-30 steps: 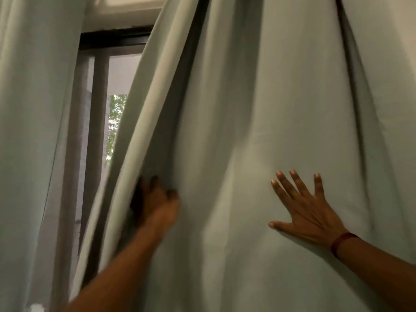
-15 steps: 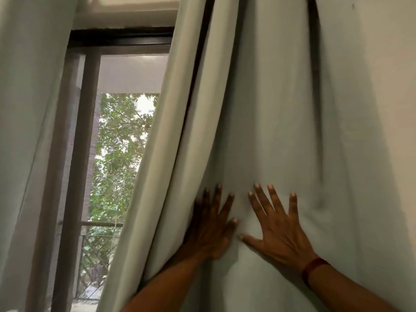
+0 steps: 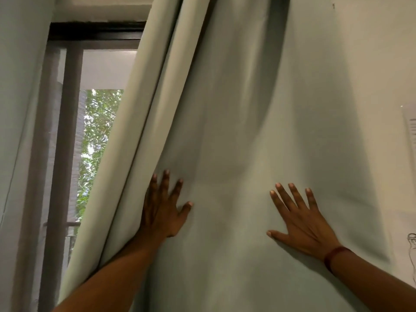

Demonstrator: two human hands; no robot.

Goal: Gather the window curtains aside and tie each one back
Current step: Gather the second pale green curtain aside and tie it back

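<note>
Hanging at centre and right, the pale green right curtain is drawn aside from the window frame, its folded leading edge running diagonally down to the left. Left hand lies flat on the cloth just beside that edge, fingers spread, gripping nothing. Right hand, with a dark red wristband, presses flat farther right, fingers likewise splayed. Left curtain hangs at the far left; green foliage shows between them.
</note>
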